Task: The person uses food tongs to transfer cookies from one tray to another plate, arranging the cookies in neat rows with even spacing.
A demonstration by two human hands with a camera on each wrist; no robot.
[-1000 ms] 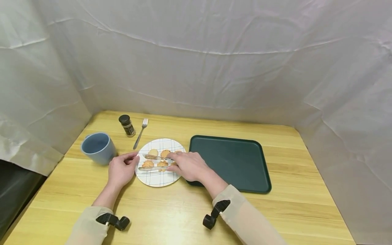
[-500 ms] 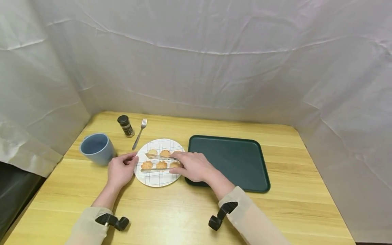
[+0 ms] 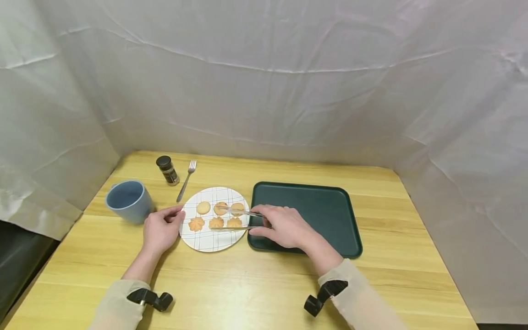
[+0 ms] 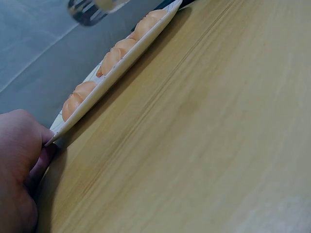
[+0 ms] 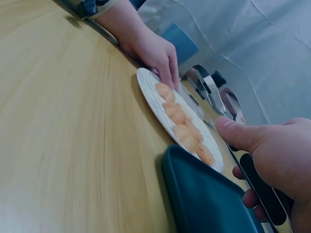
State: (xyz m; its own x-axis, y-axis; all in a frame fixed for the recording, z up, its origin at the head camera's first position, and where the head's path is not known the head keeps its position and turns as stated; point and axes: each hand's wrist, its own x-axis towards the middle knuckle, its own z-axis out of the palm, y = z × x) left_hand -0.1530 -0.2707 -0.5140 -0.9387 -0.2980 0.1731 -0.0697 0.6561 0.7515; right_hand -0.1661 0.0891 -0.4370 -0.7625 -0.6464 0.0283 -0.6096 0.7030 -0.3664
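My left hand (image 3: 162, 233) pinches the left rim of a white checked plate (image 3: 212, 243); the left wrist view shows the thumb side of that hand (image 4: 19, 160) at the rim. Round cookies (image 3: 203, 207) form the plate's back row and flower-shaped cookies (image 3: 196, 223) its front row. In my right hand (image 3: 284, 227) is a pair of metal tongs (image 3: 247, 212), gripped between thumb and fingers. Their two arms stand apart above the plate's right half. From the right wrist view, the tongs' tips (image 5: 214, 92) are raised over the cookies, and no cookie shows between them.
A dark green tray (image 3: 321, 215) lies right of the plate, partly under my right hand. At the left stand a blue mug (image 3: 131, 201) and a black-capped spice jar (image 3: 167, 170). A fork (image 3: 187, 181) lies behind the plate. Grey cloth (image 3: 264, 101) encloses the table's back and sides.
My right hand has drawn the tongs rightward, from over the plate toward the tray, uncovering the left cookies. The left hand has stayed at the rim.
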